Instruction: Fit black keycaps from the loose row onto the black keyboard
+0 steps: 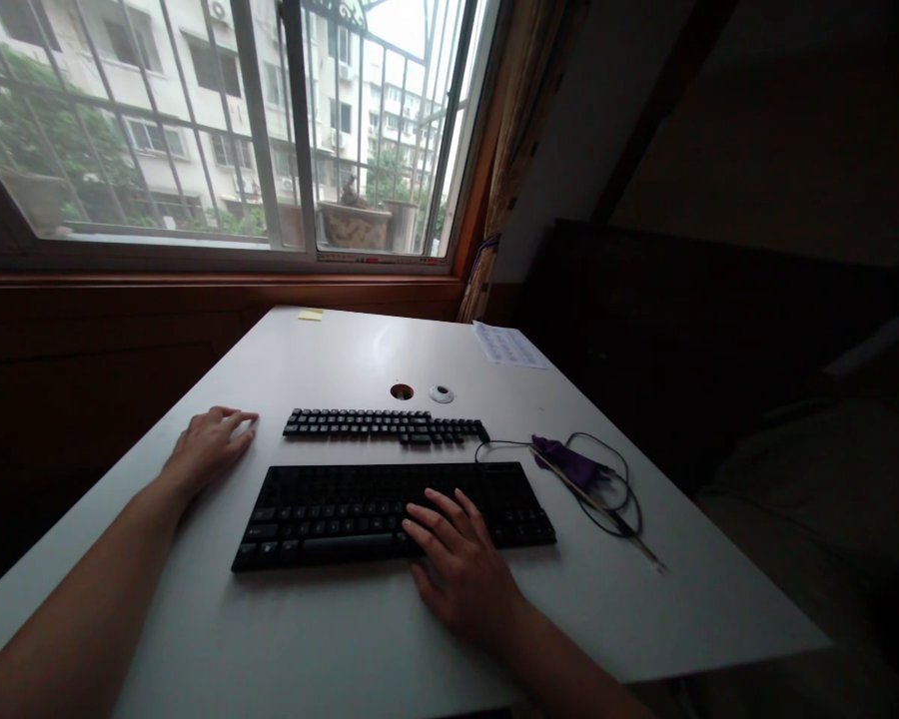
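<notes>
A black keyboard (322, 544) lies flat on the white table in front of me. Its near rows carry keys, while the far rows look flat and dark, as if their caps are off. Just behind it, black keycaps (360, 423) are laid out in several neat rows. My right hand (460, 569) rests over the keyboard's right part, fingers spread and holding nothing. Left of the keycap rows, my left hand (208, 446) lies on the tabletop with fingers stretched out, apart from the keys. What is under my right fingers is hidden.
Right of the keyboard lie a black cable (629, 487), a purple cloth (565, 461) and a thin stick (591, 501). Behind the keycaps are a cable hole (402, 392) and a round cover (442, 393). A printed sheet (513, 346) and yellow note (311, 315) lie at the back.
</notes>
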{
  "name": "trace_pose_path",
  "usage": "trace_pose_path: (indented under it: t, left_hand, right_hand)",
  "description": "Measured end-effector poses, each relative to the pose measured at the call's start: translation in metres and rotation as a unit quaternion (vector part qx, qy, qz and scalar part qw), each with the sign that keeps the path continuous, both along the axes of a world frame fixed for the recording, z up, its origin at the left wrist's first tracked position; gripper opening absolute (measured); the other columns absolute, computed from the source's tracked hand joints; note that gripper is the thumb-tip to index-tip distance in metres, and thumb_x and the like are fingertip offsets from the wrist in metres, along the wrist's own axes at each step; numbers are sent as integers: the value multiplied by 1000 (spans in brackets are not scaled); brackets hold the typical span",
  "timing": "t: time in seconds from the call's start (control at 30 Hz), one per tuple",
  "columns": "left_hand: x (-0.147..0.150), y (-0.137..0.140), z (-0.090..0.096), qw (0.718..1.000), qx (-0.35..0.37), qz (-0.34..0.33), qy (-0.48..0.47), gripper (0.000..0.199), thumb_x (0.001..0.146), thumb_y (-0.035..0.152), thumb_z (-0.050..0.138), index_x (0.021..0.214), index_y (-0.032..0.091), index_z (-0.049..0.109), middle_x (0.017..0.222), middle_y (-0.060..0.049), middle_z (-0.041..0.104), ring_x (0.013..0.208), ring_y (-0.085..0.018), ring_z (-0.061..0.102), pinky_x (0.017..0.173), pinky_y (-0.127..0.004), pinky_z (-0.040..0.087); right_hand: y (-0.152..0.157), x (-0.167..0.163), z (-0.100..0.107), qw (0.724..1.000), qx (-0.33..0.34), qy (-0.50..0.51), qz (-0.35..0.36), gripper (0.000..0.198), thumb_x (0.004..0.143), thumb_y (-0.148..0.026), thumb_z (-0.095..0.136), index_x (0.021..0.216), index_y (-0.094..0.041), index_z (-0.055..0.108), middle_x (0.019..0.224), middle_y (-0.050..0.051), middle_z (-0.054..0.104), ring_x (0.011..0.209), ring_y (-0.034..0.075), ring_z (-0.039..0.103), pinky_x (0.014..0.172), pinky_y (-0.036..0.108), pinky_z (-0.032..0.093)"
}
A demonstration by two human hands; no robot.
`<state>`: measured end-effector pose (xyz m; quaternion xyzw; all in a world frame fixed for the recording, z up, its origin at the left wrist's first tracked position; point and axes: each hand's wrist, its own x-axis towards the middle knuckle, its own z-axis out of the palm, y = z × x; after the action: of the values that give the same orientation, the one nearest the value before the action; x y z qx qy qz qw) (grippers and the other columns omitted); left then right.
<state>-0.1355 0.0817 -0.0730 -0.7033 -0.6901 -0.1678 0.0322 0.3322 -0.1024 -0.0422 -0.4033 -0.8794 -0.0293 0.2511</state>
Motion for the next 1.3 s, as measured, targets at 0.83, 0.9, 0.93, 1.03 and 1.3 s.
trace_pose_path:
  t: [0.83, 0.9, 0.93, 1.03, 1.3]
  left_hand:
    - [4, -2, 5, 1000, -11, -6, -2, 60, 96, 54, 39, 138, 25, 72, 139, -16, 62, 126, -36, 59, 112, -52, 45]
    - [5, -3, 6, 1000, -13, 0, -2, 60, 97, 55, 39, 138, 26, 72, 139, -15, 62, 126, -36, 59, 112, -52, 45]
    - [5, -4, 6, 1000, -14, 3, -2, 60, 96, 55, 39, 138, 27, 71, 140, -15, 62, 126, -36, 59, 112, -52, 45]
    - [5, -4, 5, 1000, -11, 1, -4, 60, 96, 55, 39, 138, 27, 72, 140, -14, 62, 126, -36, 59, 112, -52, 45]
    - [2, -2, 2, 1000, -6, -1, -1, 57, 97, 54, 40, 137, 27, 72, 139, -14, 62, 126, -35, 58, 112, -52, 46]
  right_hand:
    - [129, -12, 8, 997, -42, 29, -59, 43, 97, -9, 49, 137, -21, 61, 135, 11, 71, 144, 29, 51, 123, 59, 36]
    - [129, -13, 7, 997, -47, 26, -60, 43, 97, -9, 49, 137, -21, 60, 136, 11, 71, 145, 30, 50, 124, 60, 34]
    - [128, -14, 7, 997, -51, 25, -61, 43, 97, -9, 49, 137, -21, 60, 137, 11, 71, 146, 30, 49, 124, 60, 33]
    - [127, -16, 8, 996, -60, 21, -64, 43, 97, -8, 49, 136, -21, 61, 136, 11, 71, 146, 30, 48, 125, 60, 32]
    - [123, -24, 7, 995, -93, 28, -33, 44, 97, -9, 51, 136, -24, 63, 136, 10, 70, 147, 27, 48, 125, 55, 33]
